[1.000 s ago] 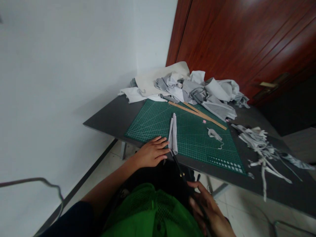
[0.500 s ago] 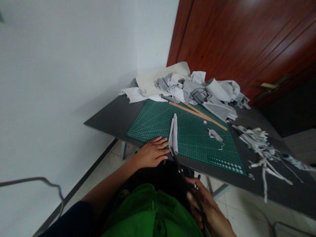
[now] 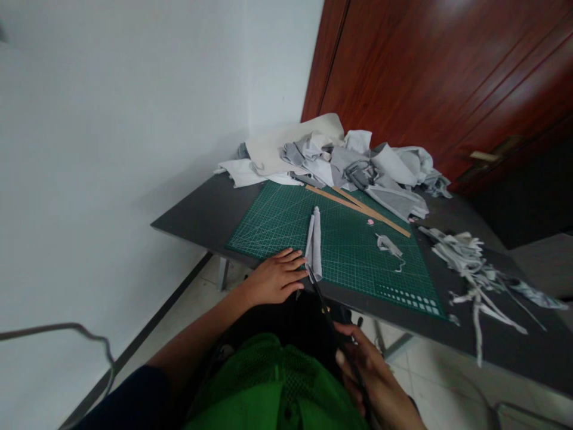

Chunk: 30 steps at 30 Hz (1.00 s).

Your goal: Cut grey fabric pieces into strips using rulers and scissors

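Note:
My left hand (image 3: 274, 277) lies flat at the near edge of the green cutting mat (image 3: 349, 251), its fingertips touching the near end of a narrow folded strip of grey fabric (image 3: 314, 242). My right hand (image 3: 375, 375) is below the table edge, fingers wrapped round the handles of black scissors (image 3: 323, 306). The scissor blades point up and reach the strip's near end beside my left fingertips. Whether the blades are apart I cannot make out.
A heap of grey and white cloth (image 3: 340, 160) covers the far side of the dark table (image 3: 201, 212). Two wooden rulers (image 3: 358, 206) and a small scrap (image 3: 388, 243) lie on the mat. Cut strips (image 3: 477, 266) spread at the right. A red-brown door (image 3: 447, 71) stands behind.
My right hand has moved slightly forward and up with the scissors, bringing the blades to the strip's near end. My left hand has stayed in place.

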### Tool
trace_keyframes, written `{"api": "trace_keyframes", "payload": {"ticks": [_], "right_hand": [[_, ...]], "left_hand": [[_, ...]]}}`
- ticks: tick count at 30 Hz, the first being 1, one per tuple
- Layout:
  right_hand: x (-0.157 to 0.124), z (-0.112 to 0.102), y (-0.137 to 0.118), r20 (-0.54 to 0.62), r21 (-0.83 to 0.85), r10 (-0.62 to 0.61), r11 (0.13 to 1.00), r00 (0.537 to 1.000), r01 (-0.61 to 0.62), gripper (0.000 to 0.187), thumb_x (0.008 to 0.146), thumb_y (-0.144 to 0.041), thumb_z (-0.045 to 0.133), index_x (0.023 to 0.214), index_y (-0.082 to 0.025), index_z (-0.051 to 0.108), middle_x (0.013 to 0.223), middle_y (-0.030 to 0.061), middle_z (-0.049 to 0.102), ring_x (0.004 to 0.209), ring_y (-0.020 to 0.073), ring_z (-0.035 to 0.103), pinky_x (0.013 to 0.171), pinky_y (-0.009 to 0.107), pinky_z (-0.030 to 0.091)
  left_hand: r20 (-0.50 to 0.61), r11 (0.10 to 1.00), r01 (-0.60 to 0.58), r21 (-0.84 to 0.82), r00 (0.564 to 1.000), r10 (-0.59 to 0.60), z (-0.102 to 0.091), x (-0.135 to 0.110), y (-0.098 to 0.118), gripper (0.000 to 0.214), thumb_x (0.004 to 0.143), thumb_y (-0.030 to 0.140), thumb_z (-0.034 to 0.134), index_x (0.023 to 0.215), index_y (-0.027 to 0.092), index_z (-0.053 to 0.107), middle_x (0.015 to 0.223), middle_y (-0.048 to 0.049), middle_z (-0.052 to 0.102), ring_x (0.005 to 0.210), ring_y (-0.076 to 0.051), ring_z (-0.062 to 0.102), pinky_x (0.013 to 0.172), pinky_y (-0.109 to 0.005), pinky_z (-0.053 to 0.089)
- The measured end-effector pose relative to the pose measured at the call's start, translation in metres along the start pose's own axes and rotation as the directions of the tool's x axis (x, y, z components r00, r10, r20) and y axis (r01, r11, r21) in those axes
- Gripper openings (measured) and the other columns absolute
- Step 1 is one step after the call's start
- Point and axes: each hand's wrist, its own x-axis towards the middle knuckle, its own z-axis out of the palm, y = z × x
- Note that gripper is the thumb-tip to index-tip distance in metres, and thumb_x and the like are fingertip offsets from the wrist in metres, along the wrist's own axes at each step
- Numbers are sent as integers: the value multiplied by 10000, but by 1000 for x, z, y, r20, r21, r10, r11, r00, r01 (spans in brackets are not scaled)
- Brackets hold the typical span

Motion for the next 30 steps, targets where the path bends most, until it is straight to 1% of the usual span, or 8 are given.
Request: {"api": "trace_keyframes", "payload": {"ticks": [5,7,12,15,19,23,30], "right_hand": [[0,1,-8,4,62,25,998,1000,-25,662,820,-633,753,1291,-257,478,609,-127,451,352,14,259,294,126,252],[0,1,-13,-2,85,31,996,1000,-31,646,827,-617,756,1283,-254,476,595,-133,440,350,12,250,295,122,240],[1,5,-19,-1,79,22,997,1000,-22,606,843,-596,752,1262,-247,485,594,-127,460,358,21,300,308,119,267],[5,6,-17,9,80,3,997,1000,-4,610,845,-585,757,1277,-254,481,617,-122,480,360,21,319,309,123,291],[10,2,-12,35,78,-4,997,999,1,625,838,-600,756,1289,-267,481,650,-114,496,351,17,330,299,125,285],[11,1,-11,36,45,-4,999,999,2,644,850,-610,735,1324,-266,468,638,-119,476,353,24,332,298,129,287],[3,11,-17,-31,8,-8,1000,1000,8,624,839,-601,740,1313,-271,502,691,-101,510,378,20,349,328,133,286]], "left_hand": [[-4,1000,-9,7,1000,9,1,0,0,306,999,343,595,1251,212,709,1389,-88,667,1374,-284,556,1214,-510,384],[-2,1000,-4,3,1000,5,2,0,0,307,997,342,597,1252,212,709,1392,-90,665,1377,-283,554,1213,-509,387],[-16,1000,12,-1,1000,-12,2,0,1,308,991,341,607,1247,203,710,1393,-100,663,1370,-284,561,1216,-511,382],[-21,1000,5,5,1000,-5,2,0,1,312,993,339,603,1251,198,708,1389,-100,665,1365,-288,565,1214,-510,386],[-7,1000,8,2,1000,-8,1,0,1,312,993,339,602,1255,204,704,1392,-101,662,1369,-284,561,1212,-514,388],[-18,1000,1,0,1000,-1,1,-1,0,311,993,339,602,1249,196,707,1385,-109,666,1369,-286,561,1212,-518,385],[-18,1000,-4,0,1000,4,3,-1,-1,317,991,336,605,1259,197,703,1380,-104,670,1368,-282,560,1213,-511,384]]}}
